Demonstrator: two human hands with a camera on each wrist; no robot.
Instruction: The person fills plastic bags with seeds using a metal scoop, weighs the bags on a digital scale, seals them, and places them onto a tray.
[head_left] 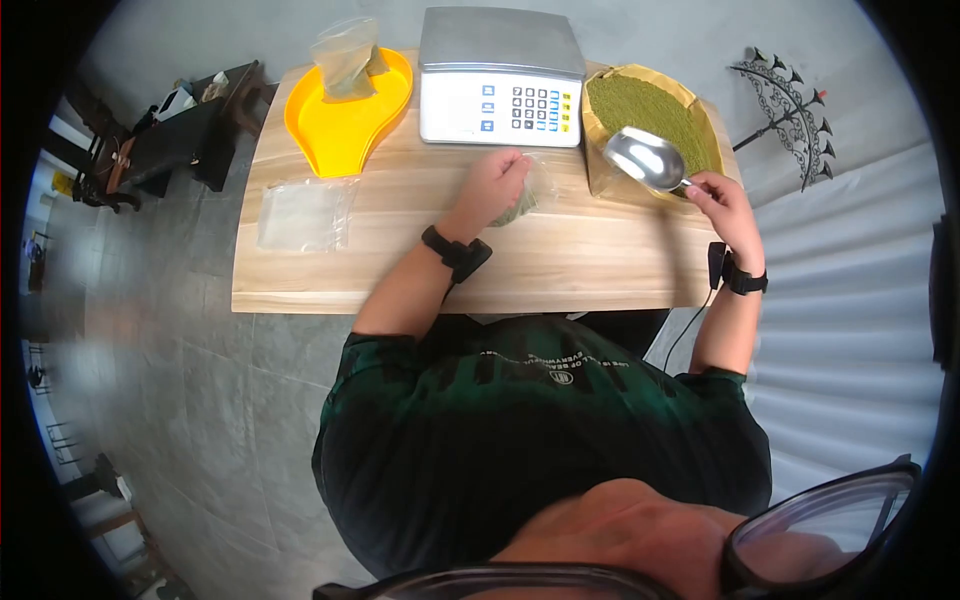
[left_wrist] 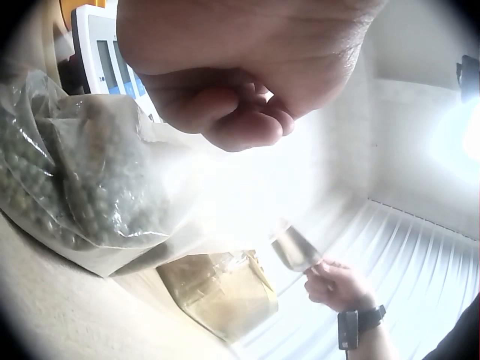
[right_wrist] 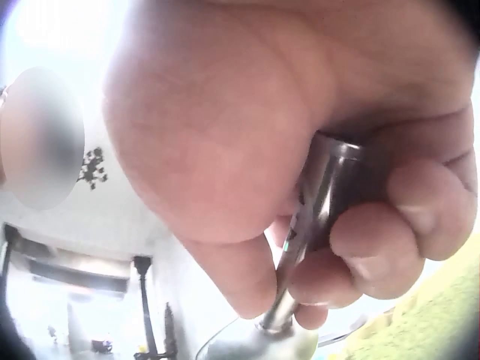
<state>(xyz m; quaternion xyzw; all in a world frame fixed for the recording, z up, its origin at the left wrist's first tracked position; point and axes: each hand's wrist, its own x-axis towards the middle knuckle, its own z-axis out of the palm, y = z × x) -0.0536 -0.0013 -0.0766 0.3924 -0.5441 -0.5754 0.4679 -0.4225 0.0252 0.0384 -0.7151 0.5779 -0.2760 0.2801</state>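
Note:
My left hand (head_left: 497,187) has its fingers curled at the top of a clear plastic bag (left_wrist: 97,180), gripping it. Small green beans fill the lower part of this bag, which rests on the table just in front of the scale. In my right hand (head_left: 727,208) is a metal scoop (head_left: 645,158), its handle (right_wrist: 322,195) wrapped by fingers and thumb. The scoop's shiny bowl is over the near side of an open sack (head_left: 603,178) of green beans (head_left: 645,112). Glare whitens the upper bag in the left wrist view.
A digital scale (head_left: 500,95) stands at the back middle of the wooden table (head_left: 400,270). To its left lies a yellow tray (head_left: 335,150), with a partly filled plastic bag (head_left: 347,70) on it. A flat clear bag (head_left: 300,215) lies at the table's left.

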